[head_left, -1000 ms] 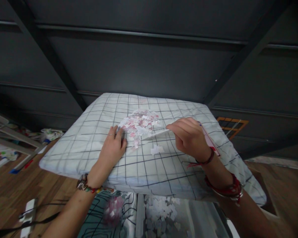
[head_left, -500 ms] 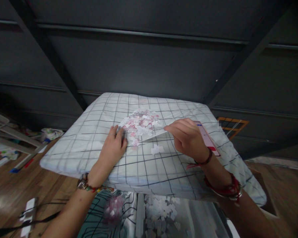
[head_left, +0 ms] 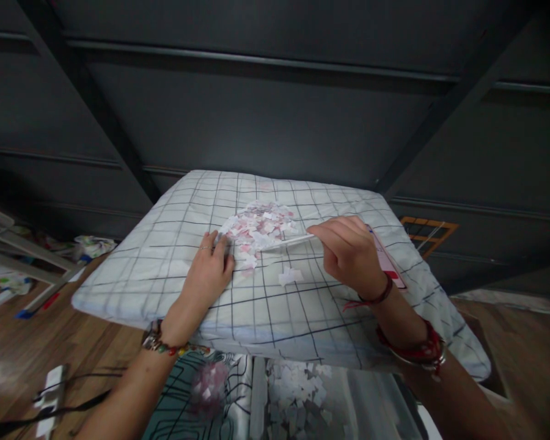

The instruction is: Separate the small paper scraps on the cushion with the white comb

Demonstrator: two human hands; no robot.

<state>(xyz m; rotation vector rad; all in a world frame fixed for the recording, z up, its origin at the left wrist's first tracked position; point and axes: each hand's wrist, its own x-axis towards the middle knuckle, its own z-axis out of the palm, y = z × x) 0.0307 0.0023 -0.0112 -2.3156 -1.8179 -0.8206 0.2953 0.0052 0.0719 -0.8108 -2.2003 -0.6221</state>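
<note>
A heap of small white and pink flat pieces [head_left: 261, 223] lies on a checked cloth [head_left: 165, 269]. My left hand [head_left: 209, 266] rests on the cloth at the heap's left edge, fingers slightly spread and palm down. Between the thumb and fingers of my right hand [head_left: 348, 250] is the right end of a thin white sheet [head_left: 291, 241]. This sheet appears almost edge-on and slopes down left to the heap's near side. A few loose white pieces [head_left: 290, 276] lie on the cloth just in front of it.
A phone [head_left: 387, 263] with a lit screen lies partly behind my right hand. Below the cloth's front edge is a clear bin [head_left: 259, 397] with many white pieces. Beside it sits a pinkish bundle [head_left: 208, 388]. A dark panelled wall [head_left: 266, 122] stands behind.
My right hand has shifted slightly up and right, and the sheet has tilted so that its near edge is higher. My left hand stays in place.
</note>
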